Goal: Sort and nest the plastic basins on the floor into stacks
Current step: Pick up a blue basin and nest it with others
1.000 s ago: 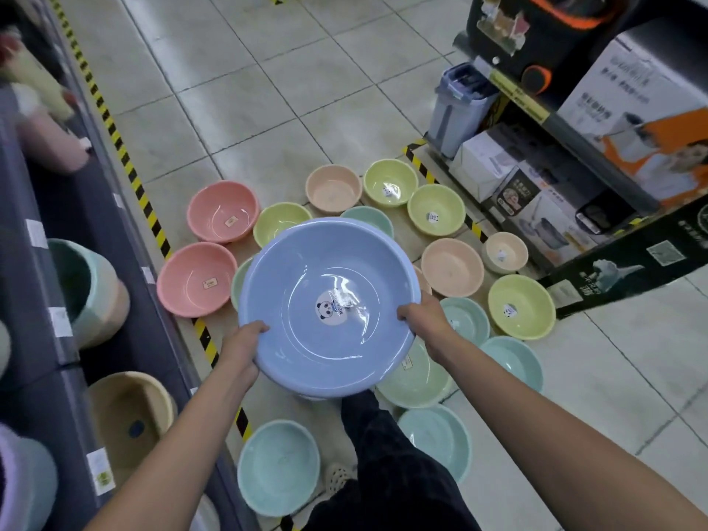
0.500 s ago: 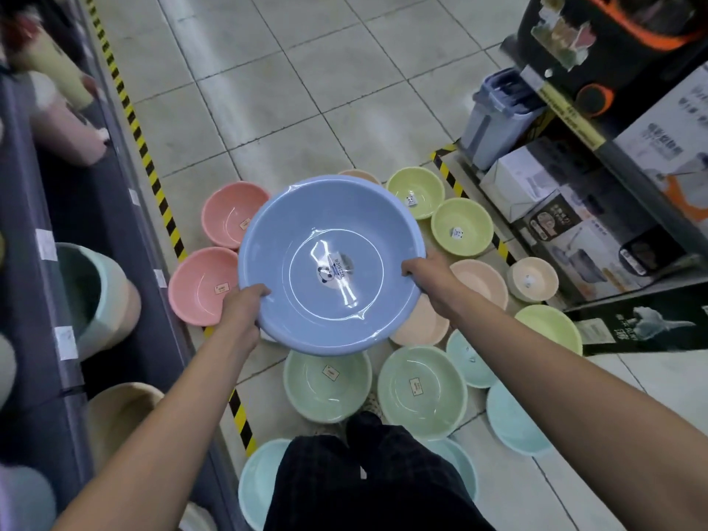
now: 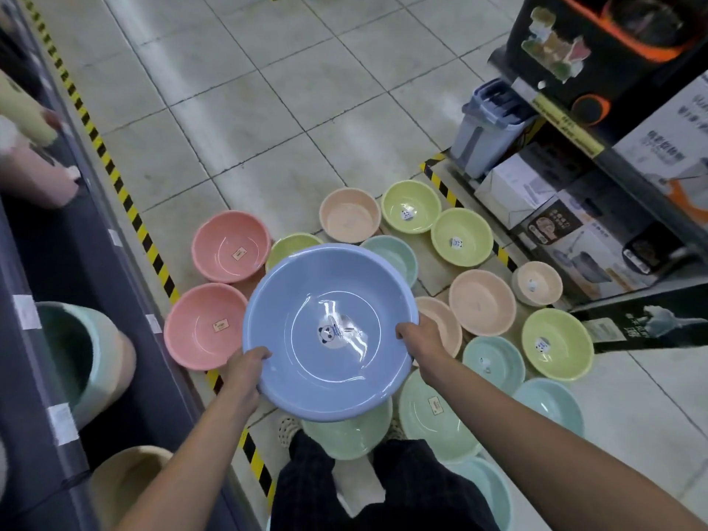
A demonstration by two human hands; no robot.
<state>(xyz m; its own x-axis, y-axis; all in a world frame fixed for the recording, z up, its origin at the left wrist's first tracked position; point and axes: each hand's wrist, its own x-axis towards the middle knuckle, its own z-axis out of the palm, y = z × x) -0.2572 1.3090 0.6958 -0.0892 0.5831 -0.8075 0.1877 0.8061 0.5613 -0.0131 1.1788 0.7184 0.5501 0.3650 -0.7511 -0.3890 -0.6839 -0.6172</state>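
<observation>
Head view: blue basin (image 3: 329, 331) is held above the tiled floor (image 3: 291, 120), near centre. Left grip (image 3: 245, 371) and right grip (image 3: 421, 339) clasp opposite rim edges. Judged light, stiff, glossy-slick; the rim gives the best hold.

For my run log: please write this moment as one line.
left hand: grips blue basin rim; right hand: grips opposite rim; basin: off floor

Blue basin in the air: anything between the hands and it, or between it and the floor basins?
Nothing visible. The left hand and right hand grip the blue basin directly by its rim. It hangs over the green basins on the floor with nothing seen between; no blue stack shows.
</observation>
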